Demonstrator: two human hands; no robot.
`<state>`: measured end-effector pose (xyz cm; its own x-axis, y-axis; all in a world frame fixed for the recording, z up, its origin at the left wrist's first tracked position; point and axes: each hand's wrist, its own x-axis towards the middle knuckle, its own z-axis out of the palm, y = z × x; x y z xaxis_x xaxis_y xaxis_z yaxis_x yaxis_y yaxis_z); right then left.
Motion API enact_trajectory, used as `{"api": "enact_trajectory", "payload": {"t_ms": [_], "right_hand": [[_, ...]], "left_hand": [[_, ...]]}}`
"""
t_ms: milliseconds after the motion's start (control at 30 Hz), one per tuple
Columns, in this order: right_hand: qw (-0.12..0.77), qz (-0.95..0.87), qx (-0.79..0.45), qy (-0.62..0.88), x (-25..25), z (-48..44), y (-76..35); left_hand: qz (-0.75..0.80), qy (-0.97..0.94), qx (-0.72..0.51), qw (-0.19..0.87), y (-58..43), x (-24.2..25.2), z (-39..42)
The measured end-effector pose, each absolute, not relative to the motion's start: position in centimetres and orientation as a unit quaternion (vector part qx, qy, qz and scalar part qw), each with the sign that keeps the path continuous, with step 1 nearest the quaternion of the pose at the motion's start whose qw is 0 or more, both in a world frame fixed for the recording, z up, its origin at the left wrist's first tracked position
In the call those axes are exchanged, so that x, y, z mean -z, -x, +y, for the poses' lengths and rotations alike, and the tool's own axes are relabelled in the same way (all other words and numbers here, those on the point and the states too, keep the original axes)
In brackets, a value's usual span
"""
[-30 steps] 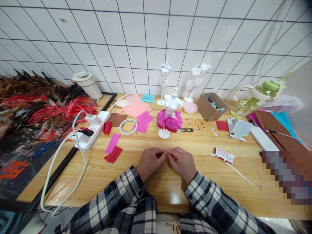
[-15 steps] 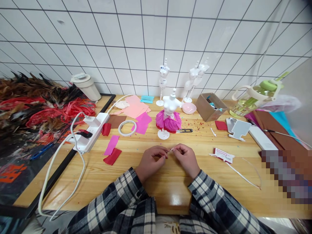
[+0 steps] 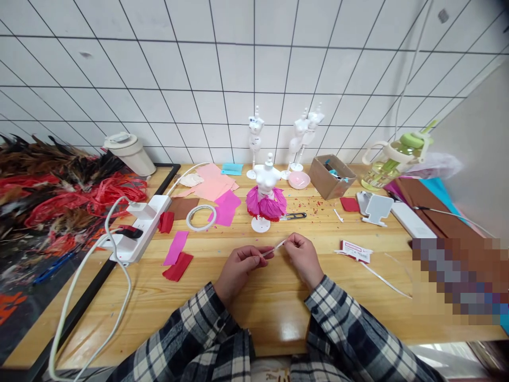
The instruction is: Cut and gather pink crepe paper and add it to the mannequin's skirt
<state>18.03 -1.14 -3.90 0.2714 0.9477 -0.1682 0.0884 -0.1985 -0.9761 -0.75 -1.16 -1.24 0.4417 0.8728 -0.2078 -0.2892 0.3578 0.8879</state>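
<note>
A thin white strip (image 3: 277,246) spans the small gap between my two hands. My left hand (image 3: 239,267) pinches one end between thumb and fingers. At the other end, my right hand (image 3: 304,260) has its fingertips closed on the strip. Just beyond my hands stands a small white mannequin (image 3: 267,178) on a round base. Around its waist is a gathered magenta paper skirt (image 3: 265,203) with a red lower edge. Small thread snips (image 3: 296,216) lie to the right of the skirt.
Left of my hands lie a tape roll (image 3: 201,218), magenta and red paper pieces (image 3: 177,267) and a power strip (image 3: 139,233). A cardboard box (image 3: 331,178), pink dish (image 3: 299,180) and more mannequins (image 3: 255,139) stand behind. Rightward are a small packet (image 3: 355,251) and phone stand (image 3: 376,208).
My hands have drawn slightly apart, and more of the white strip shows between them. The whole view has shifted, so the table things appear further left.
</note>
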Motion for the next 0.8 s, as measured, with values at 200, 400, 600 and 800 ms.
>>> {"api": "enact_trajectory", "payload": {"t_ms": [200,400,600,800], "right_hand": [[0.521,-0.349,-0.464,0.626,3.8,-1.0,-17.9],[0.545,-0.268,-0.521,0.600,2.9,-0.9,-17.8],[0.610,-0.264,-0.505,0.551,2.2,-1.3,-18.7],[0.704,-0.262,-0.409,0.517,-2.7,0.0,-22.5]], "left_hand": [[0.359,-0.335,-0.387,0.780,0.6,1.1,-1.3],[0.341,-0.295,-0.402,0.797,0.8,1.0,-1.3],[0.292,-0.262,-0.394,0.831,0.8,0.6,-1.3],[0.284,-0.268,-0.374,0.841,0.7,0.8,-1.5]]}}
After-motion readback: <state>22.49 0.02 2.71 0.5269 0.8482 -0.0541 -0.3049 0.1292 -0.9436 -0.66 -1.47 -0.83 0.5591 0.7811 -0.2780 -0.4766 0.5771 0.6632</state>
